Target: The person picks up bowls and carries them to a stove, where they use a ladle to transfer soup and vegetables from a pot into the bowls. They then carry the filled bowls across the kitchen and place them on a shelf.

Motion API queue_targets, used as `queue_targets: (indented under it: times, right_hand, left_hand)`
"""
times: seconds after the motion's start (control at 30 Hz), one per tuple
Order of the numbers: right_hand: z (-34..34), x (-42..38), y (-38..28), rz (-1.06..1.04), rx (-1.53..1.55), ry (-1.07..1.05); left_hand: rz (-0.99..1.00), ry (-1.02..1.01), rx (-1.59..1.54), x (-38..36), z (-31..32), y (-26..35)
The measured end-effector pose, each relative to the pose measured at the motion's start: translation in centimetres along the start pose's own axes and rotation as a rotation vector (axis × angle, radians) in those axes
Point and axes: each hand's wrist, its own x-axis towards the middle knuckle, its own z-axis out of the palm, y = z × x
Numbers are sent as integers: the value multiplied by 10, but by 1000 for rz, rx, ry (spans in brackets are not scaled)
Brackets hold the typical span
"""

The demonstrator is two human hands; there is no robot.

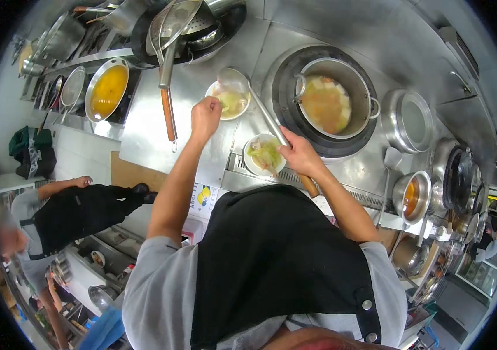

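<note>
My right hand [302, 154] is wrapped round the long handle of a ladle [267, 114]. The ladle's head lies over the far white bowl [241, 112], which has pale broth and light pieces in it. My left hand [206, 119] is at this bowl's near left rim, fingers curled together; what they hold, if anything, is hidden. A nearer white bowl [250, 165], filled with greens and pale pieces, stands just left of my right hand. Beyond that hand, a large pot [371, 108] of orange-brown broth with pale chunks sits on a dark round burner.
A wok [143, 36] with strainers stands at the upper left, a wooden strainer handle [168, 116] reaching over the steel counter. A pan of yellow liquid [108, 88] is farther left. Lidded pot [415, 119] and steel pot [413, 198] stand right. Another person [73, 219] is at left.
</note>
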Motion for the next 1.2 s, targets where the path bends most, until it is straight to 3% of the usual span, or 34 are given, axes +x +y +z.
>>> queue_targets:
  times: [0.07, 0.17, 0.27, 0.37, 0.43, 0.57, 0.87, 1.07, 1.2]
  right_hand:
    - [-7, -8, -8, -67, -66, 81]
    - [-19, -30, -4, -95, -25, 183]
    - [-48, -75, -16, 73, 220, 216]
    - [-80, -112, -9, 275, 550, 302]
    - [-106, -127, 10, 381, 477, 371]
    - [-158, -129, 47, 595, 487, 289]
    - [-187, -88, 104, 714, 571, 114]
    - [-184, -82, 123, 685, 884, 47]
    - [-176, -106, 115, 747, 1146, 141]
  left_hand:
    - [71, -62, 120, 24, 22, -28]
    - [-148, -206, 473, 42, 38, -42]
    - [-186, -10, 331, 27, 24, -20]
    - [-144, 126, 208, -4, 27, -38]
    - [-242, 76, 99, -39, 31, -24]
    - [-221, -147, 176, -112, 65, -6]
    - [-143, -194, 103, -162, 100, 32]
    - [-173, -129, 154, -169, 93, 40]
    - [-191, -85, 137, -174, 89, 42]
